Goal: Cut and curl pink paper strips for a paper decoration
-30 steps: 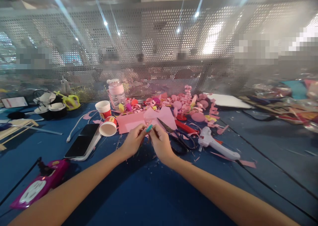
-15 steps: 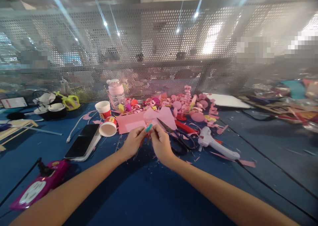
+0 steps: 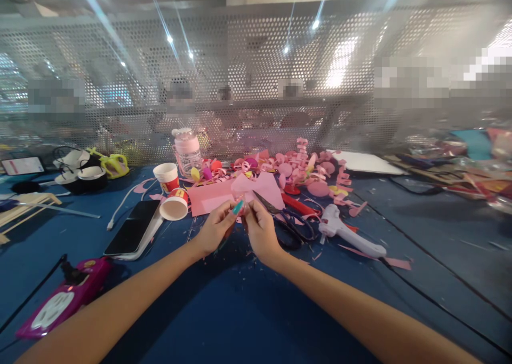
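The left hand (image 3: 216, 229) and right hand (image 3: 262, 233) pinch a small pink piece (image 3: 241, 208) near dark-bladed, blue-handled scissors (image 3: 276, 210).

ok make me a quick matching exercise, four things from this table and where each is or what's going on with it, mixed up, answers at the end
Things
1. dark-handled metal scissors
2. white plastic glue gun
3. magenta power strip
4. clear plastic bottle with a pink band

Place or state
A. standing upright near the perforated metal screen
B. fitted with a black plug
C. nearest the right hand
D. black cord running toward the lower right corner

Pairs: 1-C, 2-D, 3-B, 4-A
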The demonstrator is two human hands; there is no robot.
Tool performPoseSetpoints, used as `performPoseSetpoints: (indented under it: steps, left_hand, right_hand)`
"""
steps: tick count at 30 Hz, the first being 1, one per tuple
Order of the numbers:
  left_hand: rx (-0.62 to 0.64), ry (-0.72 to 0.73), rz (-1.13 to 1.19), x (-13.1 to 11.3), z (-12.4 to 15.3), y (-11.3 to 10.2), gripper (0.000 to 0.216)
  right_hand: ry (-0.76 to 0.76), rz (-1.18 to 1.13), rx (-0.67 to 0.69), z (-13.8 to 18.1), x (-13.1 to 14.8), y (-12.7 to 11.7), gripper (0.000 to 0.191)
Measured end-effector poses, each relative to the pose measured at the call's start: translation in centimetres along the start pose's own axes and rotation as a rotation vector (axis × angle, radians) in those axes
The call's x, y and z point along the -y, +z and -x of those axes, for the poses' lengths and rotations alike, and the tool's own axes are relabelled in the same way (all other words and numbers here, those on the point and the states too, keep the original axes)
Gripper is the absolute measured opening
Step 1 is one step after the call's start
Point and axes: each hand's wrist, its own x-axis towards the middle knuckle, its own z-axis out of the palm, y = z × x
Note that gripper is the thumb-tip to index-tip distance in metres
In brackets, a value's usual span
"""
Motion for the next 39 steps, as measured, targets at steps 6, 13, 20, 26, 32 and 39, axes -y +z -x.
performPoseSetpoints:
  steps: [6, 13, 20, 26, 32, 39]
  left_hand:
    - [-0.056, -0.026, -0.021, 0.0, -0.2, 0.1, 0.031]
    - [-0.132, -0.037, -0.029, 0.0, -0.4, 0.1, 0.033]
    - [-0.199, -0.032, 0.031, 0.2, -0.2, 0.3, 0.031]
    - [-0.2, -0.024, 0.061, 0.1, 0.0, 0.5, 0.028]
    - [-0.192, -0.043, 0.079, 0.2, -0.1, 0.4, 0.028]
    - [-0.173, -0.037, 0.027, 0.8, -0.1, 0.4, 0.033]
  right_hand:
    - [-0.015, -0.051, 0.017, 0.1, -0.3, 0.1, 0.025]
    - [-0.024, 0.007, 0.01, 0.1, 0.6, -0.1, 0.027]
    - [-0.044, 0.041, 0.019, 0.2, 0.9, -0.1, 0.025]
    - [-0.044, 0.072, 0.042, 0.2, 0.6, -0.1, 0.024]
    - [-0.061, 0.077, 0.038, 0.1, 0.2, -0.3, 0.026]
    - [-0.107, 0.145, 0.076, -0.2, 0.0, -0.6, 0.023]
